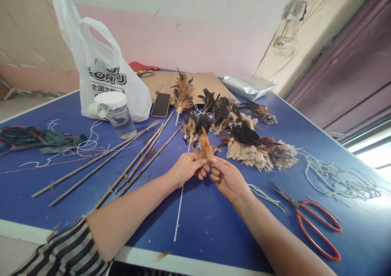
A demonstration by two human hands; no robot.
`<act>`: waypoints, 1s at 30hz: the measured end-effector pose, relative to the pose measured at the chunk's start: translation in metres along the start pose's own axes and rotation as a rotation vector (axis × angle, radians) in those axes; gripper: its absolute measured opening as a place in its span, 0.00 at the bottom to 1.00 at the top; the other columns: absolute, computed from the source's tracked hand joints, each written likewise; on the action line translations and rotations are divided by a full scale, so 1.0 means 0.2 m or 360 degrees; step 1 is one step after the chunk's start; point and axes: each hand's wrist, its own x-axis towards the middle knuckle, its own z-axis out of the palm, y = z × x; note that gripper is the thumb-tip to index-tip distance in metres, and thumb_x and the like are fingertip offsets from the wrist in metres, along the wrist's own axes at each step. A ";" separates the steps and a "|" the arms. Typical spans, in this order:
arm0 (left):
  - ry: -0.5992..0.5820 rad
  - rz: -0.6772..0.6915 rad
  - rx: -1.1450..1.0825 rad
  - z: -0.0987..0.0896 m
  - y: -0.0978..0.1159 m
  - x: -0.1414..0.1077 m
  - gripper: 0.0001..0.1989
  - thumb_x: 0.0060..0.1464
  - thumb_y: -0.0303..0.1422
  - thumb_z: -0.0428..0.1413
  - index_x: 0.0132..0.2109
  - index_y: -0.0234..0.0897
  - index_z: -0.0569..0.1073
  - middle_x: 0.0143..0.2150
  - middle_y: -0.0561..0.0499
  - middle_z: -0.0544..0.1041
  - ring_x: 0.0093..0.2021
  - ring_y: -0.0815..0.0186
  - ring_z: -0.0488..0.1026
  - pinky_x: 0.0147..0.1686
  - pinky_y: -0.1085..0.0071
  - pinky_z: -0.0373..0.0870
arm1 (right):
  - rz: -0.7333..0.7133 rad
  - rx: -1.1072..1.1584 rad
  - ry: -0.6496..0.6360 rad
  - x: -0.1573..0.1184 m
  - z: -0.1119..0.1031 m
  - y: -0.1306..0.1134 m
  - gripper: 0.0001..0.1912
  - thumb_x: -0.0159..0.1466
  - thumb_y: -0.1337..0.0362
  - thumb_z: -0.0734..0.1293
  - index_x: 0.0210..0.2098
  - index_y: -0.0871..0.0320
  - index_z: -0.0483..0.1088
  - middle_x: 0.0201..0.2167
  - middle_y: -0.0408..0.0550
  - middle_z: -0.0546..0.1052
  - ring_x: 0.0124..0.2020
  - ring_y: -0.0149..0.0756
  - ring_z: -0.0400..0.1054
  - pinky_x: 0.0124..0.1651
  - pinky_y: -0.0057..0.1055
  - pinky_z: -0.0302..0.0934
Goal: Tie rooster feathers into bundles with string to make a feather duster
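Note:
A small bunch of orange-brown feathers [204, 149] points upward between my two hands, above the blue table. My left hand [190, 169] pinches its lower end from the left, fingers curled. From the right, my right hand [226, 176] grips the same base with thumb and forefinger, and the fingertips of both hands meet there. What lies inside the pinch is hidden. Just beyond the hands are dark feather bunches [220, 109] and a row of cream and brown feathers [262, 153]. A bound feather duster head [183, 90] on a short stick lies farther back.
Left of my arms lie several thin sticks [137, 166], tangled string [88, 143] and dark green cloth [39, 139]. Behind stand a plastic cup [117, 115], a white bag [106, 68] and a phone [161, 105]. Red-handled scissors [308, 215] and white cord [339, 178] lie right.

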 end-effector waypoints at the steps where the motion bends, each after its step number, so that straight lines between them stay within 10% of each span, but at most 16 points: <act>1: -0.0008 -0.0007 0.0016 0.00 0.00 0.00 0.16 0.44 0.40 0.58 0.25 0.28 0.71 0.18 0.53 0.68 0.16 0.76 0.63 0.18 0.78 0.61 | 0.0017 0.0009 -0.0035 0.00 0.00 0.00 0.09 0.51 0.63 0.70 0.27 0.62 0.68 0.19 0.41 0.68 0.16 0.18 0.48 0.17 0.17 0.44; 30: 0.0020 -0.0166 -0.0001 -0.06 -0.01 0.02 0.14 0.44 0.38 0.59 0.25 0.28 0.70 0.20 0.52 0.69 0.17 0.77 0.64 0.17 0.80 0.61 | 0.0018 0.0004 0.0222 0.03 -0.05 -0.04 0.13 0.44 0.65 0.74 0.23 0.62 0.66 0.17 0.36 0.62 0.16 0.18 0.53 0.16 0.17 0.47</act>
